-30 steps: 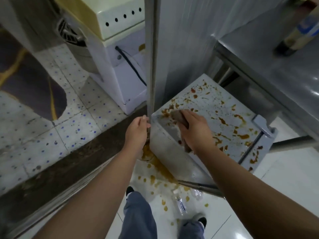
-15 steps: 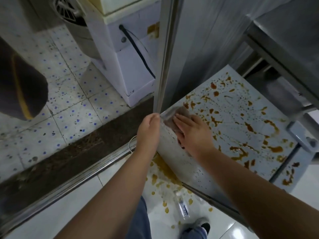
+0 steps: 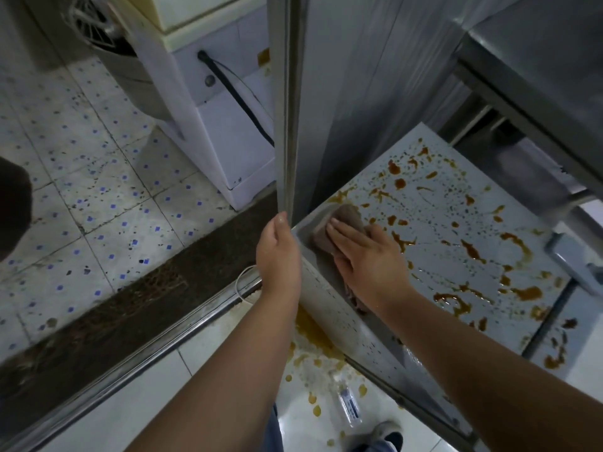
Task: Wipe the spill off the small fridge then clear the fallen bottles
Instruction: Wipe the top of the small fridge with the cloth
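Brown cloth [image 3: 342,223] (one) under right hand [image 3: 368,259].

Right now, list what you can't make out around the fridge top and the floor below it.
- Head view: the cloth is mostly under the right hand, so the spill beneath it is hidden.
- The bottle on the floor: its label is too small to read.
- The left hand is seen from the back; its fingertips at the metal edge are hidden.
- The fridge top is cut off at its right side by the shelf frame.
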`<state>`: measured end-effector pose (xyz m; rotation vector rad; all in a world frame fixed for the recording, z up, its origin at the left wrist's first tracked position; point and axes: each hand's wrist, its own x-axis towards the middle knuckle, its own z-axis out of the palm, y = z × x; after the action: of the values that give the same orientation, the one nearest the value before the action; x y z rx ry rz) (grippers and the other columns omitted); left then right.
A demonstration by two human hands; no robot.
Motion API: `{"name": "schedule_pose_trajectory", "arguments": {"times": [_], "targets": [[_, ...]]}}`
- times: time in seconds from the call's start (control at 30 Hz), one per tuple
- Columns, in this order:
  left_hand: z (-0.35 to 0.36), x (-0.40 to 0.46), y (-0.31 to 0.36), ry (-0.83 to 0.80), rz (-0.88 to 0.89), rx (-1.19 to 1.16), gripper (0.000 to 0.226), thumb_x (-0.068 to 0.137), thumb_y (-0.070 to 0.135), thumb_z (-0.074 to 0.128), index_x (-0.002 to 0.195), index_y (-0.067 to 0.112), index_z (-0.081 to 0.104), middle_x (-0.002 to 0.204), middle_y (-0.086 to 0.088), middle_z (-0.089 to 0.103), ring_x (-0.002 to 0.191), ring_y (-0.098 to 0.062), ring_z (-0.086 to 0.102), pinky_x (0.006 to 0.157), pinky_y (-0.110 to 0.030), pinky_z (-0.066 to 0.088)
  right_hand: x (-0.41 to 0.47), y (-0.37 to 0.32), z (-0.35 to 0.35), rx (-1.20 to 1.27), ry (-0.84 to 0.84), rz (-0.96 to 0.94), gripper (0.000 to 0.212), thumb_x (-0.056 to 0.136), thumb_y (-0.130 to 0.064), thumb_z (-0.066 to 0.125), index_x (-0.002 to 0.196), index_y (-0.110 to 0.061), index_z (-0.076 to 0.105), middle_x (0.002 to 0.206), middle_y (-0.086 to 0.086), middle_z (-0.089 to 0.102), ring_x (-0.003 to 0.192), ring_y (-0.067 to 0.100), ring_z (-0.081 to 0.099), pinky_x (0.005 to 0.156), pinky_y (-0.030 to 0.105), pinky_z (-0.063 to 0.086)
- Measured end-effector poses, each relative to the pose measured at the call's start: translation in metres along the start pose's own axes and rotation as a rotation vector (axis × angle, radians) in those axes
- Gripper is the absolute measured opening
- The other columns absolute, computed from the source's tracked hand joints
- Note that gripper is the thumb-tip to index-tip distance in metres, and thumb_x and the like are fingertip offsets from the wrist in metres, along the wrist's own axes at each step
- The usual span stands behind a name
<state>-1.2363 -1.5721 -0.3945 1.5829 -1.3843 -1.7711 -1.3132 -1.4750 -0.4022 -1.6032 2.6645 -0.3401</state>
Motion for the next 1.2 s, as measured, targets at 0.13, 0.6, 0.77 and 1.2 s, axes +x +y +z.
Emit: {"name": "schedule_pose_trajectory", "arguments": {"times": [0.13, 0.6, 0.77, 1.2], "targets": [[0.014, 0.008, -0.002, 0.03, 0.012, -0.007, 0.033, 0.098, 0.029, 0.039, 0.124, 0.017, 0.056, 0.118, -0.001, 0.06, 0.11, -0.014, 0.054, 0.086, -0.025, 0.042, 0.036, -0.019, -0.003, -0.024, -0.014, 0.148, 0.034, 0.086, -0.029, 0.045, 0.105, -0.016, 0.071, 0.106, -0.002, 0.071, 0.081, 0.02, 0.065, 0.073, 0.025, 0.044], [0.024, 0.018, -0.022, 0.109, 0.05, 0.021, 0.034, 0.099, 0.033, 0.034, 0.109, 0.019, 0.063, 0.109, -0.004, 0.064, 0.102, -0.015, 0.057, 0.088, -0.033, 0.047, 0.036, -0.022, 0.014, 0.053, 0.188, 0.331, 0.031, 0.071, -0.017, 0.075, 0.1, -0.007, 0.072, 0.1, 0.004, 0.072, 0.065, 0.028, 0.062, 0.06, 0.026, 0.049], [0.025, 0.023, -0.027, 0.131, 0.081, 0.062, 0.036, 0.098, 0.035, 0.034, 0.106, 0.021, 0.066, 0.108, -0.004, 0.066, 0.102, -0.018, 0.06, 0.091, -0.042, 0.049, 0.012, -0.005, -0.002, -0.001, 0.158, 0.004, 0.031, 0.081, -0.023, 0.048, 0.093, -0.01, 0.073, 0.095, 0.002, 0.073, 0.061, 0.02, 0.059, 0.061, 0.026, 0.041], [0.024, 0.024, -0.027, 0.126, 0.124, 0.159, 0.038, 0.099, 0.029, 0.032, 0.11, 0.012, 0.064, 0.092, 0.003, 0.062, 0.084, -0.009, 0.056, 0.072, -0.021, 0.045, 0.033, 0.001, -0.008, 0.075, 0.041, 0.131, 0.025, 0.089, -0.019, 0.048, 0.107, -0.013, 0.065, 0.104, 0.007, 0.068, 0.084, 0.022, 0.055, 0.069, 0.024, 0.032]]}}
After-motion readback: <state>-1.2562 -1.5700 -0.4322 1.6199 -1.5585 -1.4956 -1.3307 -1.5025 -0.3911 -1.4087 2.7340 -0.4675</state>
